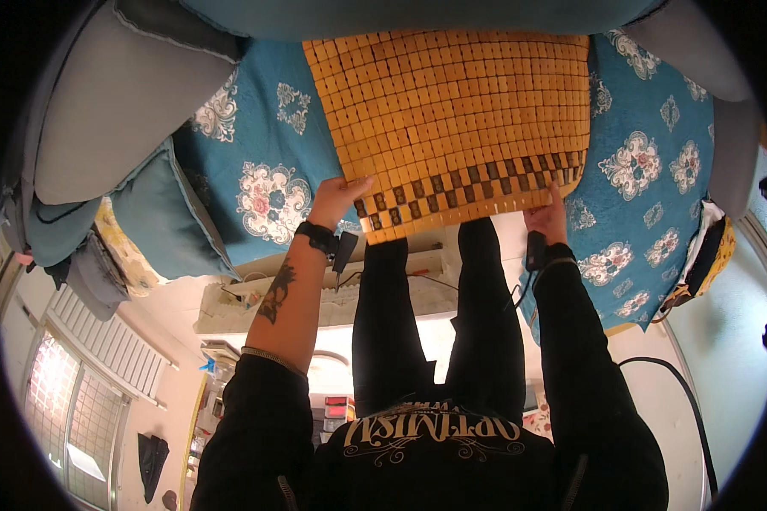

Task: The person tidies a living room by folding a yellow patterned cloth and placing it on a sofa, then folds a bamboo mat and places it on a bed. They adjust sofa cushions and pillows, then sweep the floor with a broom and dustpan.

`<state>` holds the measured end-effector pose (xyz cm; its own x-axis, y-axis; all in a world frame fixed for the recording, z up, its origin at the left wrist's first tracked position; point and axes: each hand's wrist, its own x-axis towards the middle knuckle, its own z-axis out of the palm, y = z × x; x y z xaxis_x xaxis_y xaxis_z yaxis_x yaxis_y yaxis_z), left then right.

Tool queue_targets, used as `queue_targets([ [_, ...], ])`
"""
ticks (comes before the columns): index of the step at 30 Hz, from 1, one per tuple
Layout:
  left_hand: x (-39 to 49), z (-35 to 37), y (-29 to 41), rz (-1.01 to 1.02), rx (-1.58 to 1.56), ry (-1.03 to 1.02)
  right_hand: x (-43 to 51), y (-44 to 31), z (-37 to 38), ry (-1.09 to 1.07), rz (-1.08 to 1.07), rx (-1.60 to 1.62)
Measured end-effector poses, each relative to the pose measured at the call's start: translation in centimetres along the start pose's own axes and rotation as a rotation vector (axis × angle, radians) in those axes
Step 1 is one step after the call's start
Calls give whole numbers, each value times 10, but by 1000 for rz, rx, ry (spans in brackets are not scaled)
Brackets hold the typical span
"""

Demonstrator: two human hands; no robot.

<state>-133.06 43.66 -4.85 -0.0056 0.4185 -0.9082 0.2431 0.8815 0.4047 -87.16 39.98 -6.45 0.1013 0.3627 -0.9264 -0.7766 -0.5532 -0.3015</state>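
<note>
A bamboo tile seat mat point(460, 115) with a dark checkered band near its front edge lies over a blue patterned sofa cover point(275, 147). My left hand point(343, 195) grips the mat's front left corner, thumb on top. At the front right part of the same edge, my right hand point(548, 214) holds the mat, thumb on top and the other fingers partly hidden. The front edge is lifted and slopes, lower on the left. The mat's far edge meets a teal backrest point(422, 16).
Grey cushions point(134, 108) and a teal pillow point(166, 211) stand at the left. On the right, a black and yellow cloth item point(703, 255) lies at the sofa's end. A black cable point(684, 389) curves down the right side.
</note>
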Motion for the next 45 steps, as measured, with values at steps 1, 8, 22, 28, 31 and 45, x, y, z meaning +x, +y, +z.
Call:
queue_targets([
  [1,-12,3,8,69,-77,-67,-11,-6,7,-91,-39,51],
  [8,-124,-15,68,229,-491,14,-87,-75,22,-270,-237,124],
  [22,-205,-23,56,109,-270,55,-202,-78,61,-200,-520,-683],
  [28,-290,-86,112,212,-403,54,-296,-161,102,-166,-737,-1032],
  [31,-354,-83,69,115,-285,136,-352,-139,78,-196,-638,-755],
  [45,-318,-4,41,18,-305,-66,-313,-32,119,-663,-447,-1766],
])
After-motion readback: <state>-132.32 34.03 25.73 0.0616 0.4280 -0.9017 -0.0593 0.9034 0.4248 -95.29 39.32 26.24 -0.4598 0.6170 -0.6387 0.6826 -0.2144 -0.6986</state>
